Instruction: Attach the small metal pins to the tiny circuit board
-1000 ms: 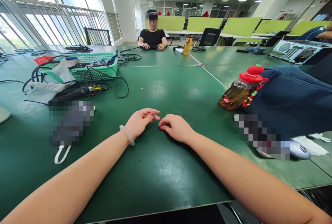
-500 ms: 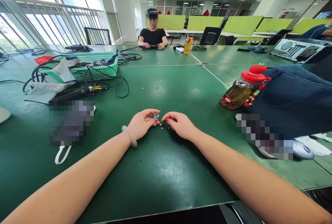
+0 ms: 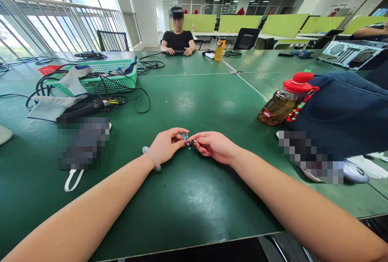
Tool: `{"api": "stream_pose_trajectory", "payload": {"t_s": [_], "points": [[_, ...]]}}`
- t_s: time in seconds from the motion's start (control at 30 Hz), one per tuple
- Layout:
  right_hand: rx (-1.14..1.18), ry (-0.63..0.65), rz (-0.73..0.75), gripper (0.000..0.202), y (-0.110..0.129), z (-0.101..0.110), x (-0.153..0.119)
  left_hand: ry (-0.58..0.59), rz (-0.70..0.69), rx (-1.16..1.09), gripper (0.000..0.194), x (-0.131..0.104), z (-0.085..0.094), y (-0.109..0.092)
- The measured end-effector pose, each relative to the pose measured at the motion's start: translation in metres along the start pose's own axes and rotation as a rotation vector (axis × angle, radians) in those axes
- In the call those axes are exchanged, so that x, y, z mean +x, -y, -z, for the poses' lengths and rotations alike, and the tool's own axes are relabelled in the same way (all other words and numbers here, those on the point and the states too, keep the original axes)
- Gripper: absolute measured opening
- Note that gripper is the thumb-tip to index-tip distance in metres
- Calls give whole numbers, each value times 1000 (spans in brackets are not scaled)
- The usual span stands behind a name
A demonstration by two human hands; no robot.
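Note:
Between thumb and fingers, my left hand (image 3: 169, 144) pinches a small blue-grey board (image 3: 185, 136) over the green table (image 3: 169, 213). My right hand (image 3: 216, 146) is closed close beside it, its thumb and index finger pressed on a tiny light-coloured piece (image 3: 195, 141) too small to make out. A small whitish part (image 3: 188, 146) shows just below the board, between the two hands. A pale bangle circles my left wrist.
A green basket (image 3: 121, 82) with cables and gloves stands at the left, a blurred dark object (image 3: 85, 142) nearer. At the right are a red-capped bottle (image 3: 277, 106), a dark blue bag (image 3: 342, 112) and a mouse (image 3: 356, 172). Across the table sits a person (image 3: 178, 41).
My right hand has turned, showing more of its curled fingers, and now has the tiny light piece at its fingertips. The board in my left hand has shifted slightly right.

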State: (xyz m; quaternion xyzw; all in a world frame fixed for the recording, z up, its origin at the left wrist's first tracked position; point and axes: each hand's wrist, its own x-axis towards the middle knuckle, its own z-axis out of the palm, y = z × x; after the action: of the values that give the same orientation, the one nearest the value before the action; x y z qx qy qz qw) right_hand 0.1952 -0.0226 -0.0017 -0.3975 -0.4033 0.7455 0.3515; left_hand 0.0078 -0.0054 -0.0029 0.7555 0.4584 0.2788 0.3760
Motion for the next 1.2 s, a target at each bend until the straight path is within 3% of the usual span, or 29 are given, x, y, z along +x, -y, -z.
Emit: {"api": "stream_pose_trajectory", "payload": {"t_s": [0.27,0.63,0.77,0.87,1.0,1.2], "points": [[211,53,-53,28,7,10,-1,-11,20,34,33,0,2,-3],[149,36,-72,17,7,4,-3,-8,15,31,34,2,2,0],[83,26,-8,18,5,1,-4,-4,18,43,34,2,2,0],[-112,21,91,20,5,-3,-6,-5,14,53,33,2,2,0],[-397,-114,230,20,7,-9,-10,-10,10,67,33,2,2,-1],[-408,-190,318,21,8,-7,-7,-17,-2,73,30,0,2,-3]]}}
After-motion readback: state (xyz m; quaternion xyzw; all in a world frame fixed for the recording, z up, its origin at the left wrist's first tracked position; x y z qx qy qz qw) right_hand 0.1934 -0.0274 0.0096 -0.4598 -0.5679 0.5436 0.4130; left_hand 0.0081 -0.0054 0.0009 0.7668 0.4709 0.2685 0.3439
